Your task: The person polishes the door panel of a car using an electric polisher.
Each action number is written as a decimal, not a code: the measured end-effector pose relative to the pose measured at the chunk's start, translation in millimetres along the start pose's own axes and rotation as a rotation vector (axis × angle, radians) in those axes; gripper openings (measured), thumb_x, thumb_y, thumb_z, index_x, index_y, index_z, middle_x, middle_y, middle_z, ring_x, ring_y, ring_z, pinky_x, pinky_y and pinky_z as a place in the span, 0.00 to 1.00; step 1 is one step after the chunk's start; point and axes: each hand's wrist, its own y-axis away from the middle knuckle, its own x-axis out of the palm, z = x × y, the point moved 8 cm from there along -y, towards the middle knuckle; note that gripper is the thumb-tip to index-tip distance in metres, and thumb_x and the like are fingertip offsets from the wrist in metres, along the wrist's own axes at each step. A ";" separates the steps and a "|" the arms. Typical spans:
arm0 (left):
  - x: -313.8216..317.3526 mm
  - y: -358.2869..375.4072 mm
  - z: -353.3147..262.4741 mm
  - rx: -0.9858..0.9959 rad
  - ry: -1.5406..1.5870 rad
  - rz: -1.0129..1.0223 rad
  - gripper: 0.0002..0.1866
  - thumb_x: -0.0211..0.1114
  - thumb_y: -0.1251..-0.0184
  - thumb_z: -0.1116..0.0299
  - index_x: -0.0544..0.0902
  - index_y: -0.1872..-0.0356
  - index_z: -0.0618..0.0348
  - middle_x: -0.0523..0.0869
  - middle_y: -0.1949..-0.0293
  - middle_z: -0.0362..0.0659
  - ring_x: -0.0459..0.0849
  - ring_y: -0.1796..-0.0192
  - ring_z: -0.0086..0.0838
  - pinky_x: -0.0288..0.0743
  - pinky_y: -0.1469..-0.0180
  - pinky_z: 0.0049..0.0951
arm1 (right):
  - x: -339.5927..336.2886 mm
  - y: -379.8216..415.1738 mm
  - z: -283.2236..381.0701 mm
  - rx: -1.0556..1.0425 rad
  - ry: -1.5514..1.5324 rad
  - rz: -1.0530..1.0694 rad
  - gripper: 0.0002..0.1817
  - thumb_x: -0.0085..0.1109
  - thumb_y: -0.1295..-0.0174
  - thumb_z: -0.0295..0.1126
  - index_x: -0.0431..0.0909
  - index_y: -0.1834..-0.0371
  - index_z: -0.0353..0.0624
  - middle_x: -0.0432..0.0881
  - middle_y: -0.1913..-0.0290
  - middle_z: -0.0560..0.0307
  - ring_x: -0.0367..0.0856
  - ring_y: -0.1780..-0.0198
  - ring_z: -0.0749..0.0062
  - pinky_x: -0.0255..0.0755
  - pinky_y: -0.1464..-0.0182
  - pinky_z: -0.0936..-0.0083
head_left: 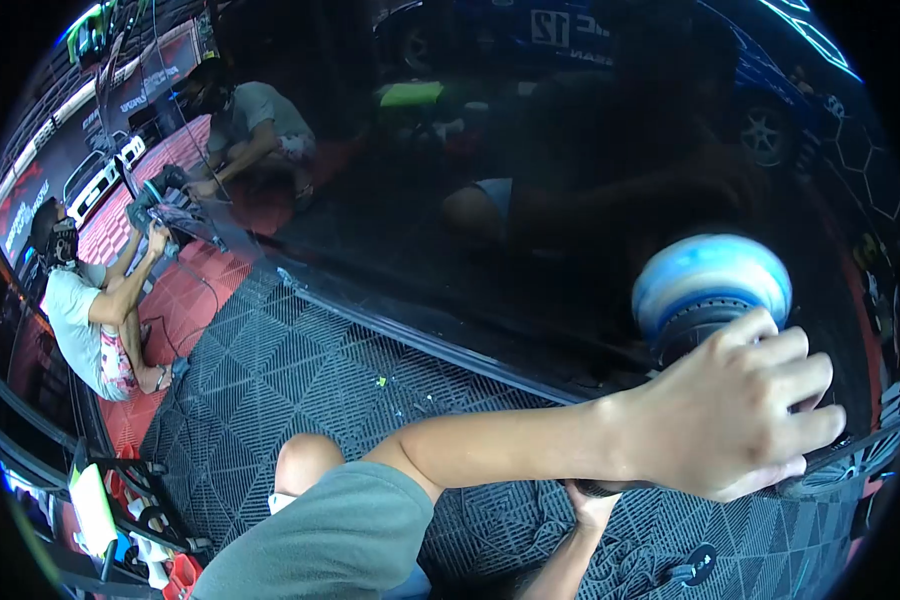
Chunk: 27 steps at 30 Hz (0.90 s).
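Note:
A polisher [692,328] with a round blue-and-white pad [712,282] is against the glossy black car panel [530,270], low on the right. The pad looks streaked. My left hand [740,415] reaches across from the left and is closed over the polisher's dark front end, fingers curled. Lower down, my right hand [592,505] is wrapped round the dark rear part of the tool, partly hidden under my left forearm. The middle of the polisher's body is covered by my left hand and wrist.
A co-worker [85,310] squats at the left, holding another polisher [145,215] to the car. A cord [175,345] lies by their feet. Grey and red floor tiles [300,350] spread below. A cart [135,475] with bottles and cloths stands lower left. Cable [610,560] coils near my right arm.

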 end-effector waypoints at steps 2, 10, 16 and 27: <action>-17.8 5.9 3.0 -0.025 0.045 -0.013 0.23 0.71 0.51 0.60 0.76 0.53 0.52 0.73 0.66 0.43 0.74 0.64 0.32 0.64 0.63 0.38 | 9.5 -1.7 11.2 -0.134 0.142 0.099 0.46 0.77 0.64 0.21 0.62 0.36 0.38 0.73 0.44 0.56 0.73 0.45 0.66 0.69 0.40 0.67; -94.4 35.3 14.2 -0.137 0.033 0.048 0.35 0.69 0.51 0.67 0.63 0.41 0.44 0.64 0.57 0.47 0.68 0.56 0.37 0.57 0.58 0.42 | 34.5 -4.3 9.3 -0.224 0.244 0.063 0.37 0.76 0.66 0.21 0.72 0.46 0.34 0.76 0.46 0.52 0.75 0.46 0.66 0.68 0.40 0.69; -137.2 94.5 23.6 -0.357 -0.086 -0.177 0.36 0.72 0.43 0.55 0.67 0.38 0.64 0.76 0.44 0.54 0.73 0.40 0.42 0.57 0.37 0.40 | 89.4 2.9 70.0 -0.153 0.278 0.125 0.53 0.80 0.64 0.29 0.54 0.33 0.36 0.67 0.41 0.50 0.69 0.42 0.64 0.65 0.38 0.66; -253.9 149.4 58.1 -0.294 0.559 -0.702 0.34 0.74 0.42 0.67 0.69 0.37 0.67 0.76 0.42 0.51 0.78 0.42 0.33 0.71 0.39 0.33 | 163.7 3.6 107.6 -0.343 0.588 0.250 0.59 0.69 0.73 0.23 0.52 0.27 0.37 0.63 0.32 0.45 0.62 0.31 0.55 0.54 0.29 0.63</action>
